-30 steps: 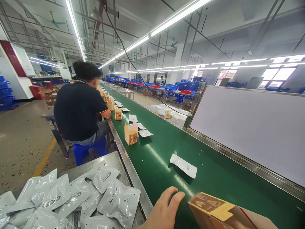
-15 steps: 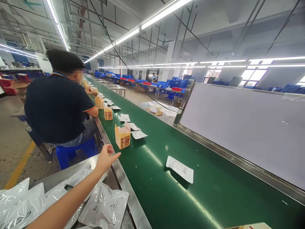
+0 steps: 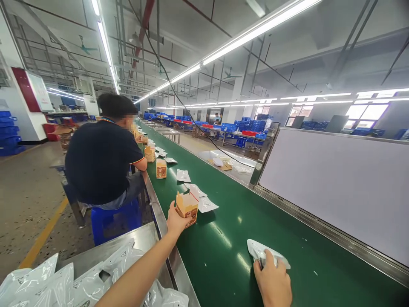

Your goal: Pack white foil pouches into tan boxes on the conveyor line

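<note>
Two of our bare hands were busy in the head view. At 7 o'clock from the middle, our left hand (image 3: 177, 219) was partly open, with its fingers and thumb around the orange box (image 3: 187, 209), whose top flaps stood up. At 5 o'clock, our right hand (image 3: 273, 277) had bent fingers pinching the silver pouch (image 3: 266, 250) on the green belt (image 3: 236, 221). Two flat pouches (image 3: 207, 204) lay near the box's 2 o'clock side. We saw a big pouch pile (image 3: 60, 283) at 8 o'clock, and a person (image 3: 102, 160) sat on a blue stool (image 3: 116, 219) at 9 o'clock.
</note>
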`<control>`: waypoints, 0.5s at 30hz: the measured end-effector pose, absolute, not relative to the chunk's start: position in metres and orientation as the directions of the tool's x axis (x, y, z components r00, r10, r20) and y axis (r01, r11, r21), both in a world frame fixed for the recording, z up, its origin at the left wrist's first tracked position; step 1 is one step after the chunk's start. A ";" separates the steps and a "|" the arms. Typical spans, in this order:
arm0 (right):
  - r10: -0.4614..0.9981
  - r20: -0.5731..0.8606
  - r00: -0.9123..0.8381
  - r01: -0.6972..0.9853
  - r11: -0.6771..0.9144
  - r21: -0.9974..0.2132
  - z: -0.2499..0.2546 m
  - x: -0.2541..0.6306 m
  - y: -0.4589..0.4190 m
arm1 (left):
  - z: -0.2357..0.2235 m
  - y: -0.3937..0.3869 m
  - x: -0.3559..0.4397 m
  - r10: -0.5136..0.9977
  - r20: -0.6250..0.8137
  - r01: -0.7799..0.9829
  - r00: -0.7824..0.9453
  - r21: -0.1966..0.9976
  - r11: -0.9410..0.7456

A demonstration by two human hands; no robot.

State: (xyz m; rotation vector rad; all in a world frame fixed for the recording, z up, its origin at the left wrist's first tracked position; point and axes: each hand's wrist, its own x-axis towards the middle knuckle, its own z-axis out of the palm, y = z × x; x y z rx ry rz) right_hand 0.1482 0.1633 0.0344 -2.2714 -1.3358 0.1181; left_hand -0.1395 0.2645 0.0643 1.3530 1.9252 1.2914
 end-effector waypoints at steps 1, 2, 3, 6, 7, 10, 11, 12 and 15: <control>0.847 0.172 0.503 0.787 -0.367 -0.496 0.038 0.150 0.162 | 0.065 0.262 -0.138 0.901 0.147 0.474 -0.408 0.877 0.072; 0.845 0.164 0.508 0.765 -0.356 -0.537 0.042 0.151 0.161 | 0.066 0.258 -0.137 0.904 0.157 0.479 -0.397 0.876 0.058; 0.835 0.154 0.528 0.732 -0.357 -0.580 0.048 0.152 0.159 | 0.068 0.252 -0.136 0.909 0.175 0.486 -0.378 0.873 0.034; 0.792 0.153 0.591 0.636 -0.342 -0.691 0.080 0.144 0.145 | 0.078 0.228 -0.130 0.928 0.271 0.513 -0.254 0.852 -0.108; 0.774 0.223 0.593 0.631 -0.275 -0.725 0.095 0.138 0.137 | 0.082 0.217 -0.126 0.933 0.303 0.515 -0.197 0.842 -0.165; 0.576 0.677 0.459 0.759 0.142 -0.635 0.141 0.111 0.113 | 0.090 0.184 -0.109 0.937 0.349 0.496 -0.030 0.818 -0.289; 0.476 0.802 0.361 0.816 0.255 -0.519 0.154 0.101 0.106 | 0.092 0.173 -0.102 0.934 0.356 0.486 0.006 0.816 -0.314; 0.390 0.887 0.248 0.860 0.333 -0.387 0.163 0.093 0.101 | 0.094 0.163 -0.096 0.931 0.363 0.480 0.025 0.813 -0.330; 0.361 0.930 -0.059 0.899 0.424 -0.107 0.166 0.079 0.091 | 0.101 0.140 -0.081 0.915 0.404 0.513 -0.002 0.786 -0.346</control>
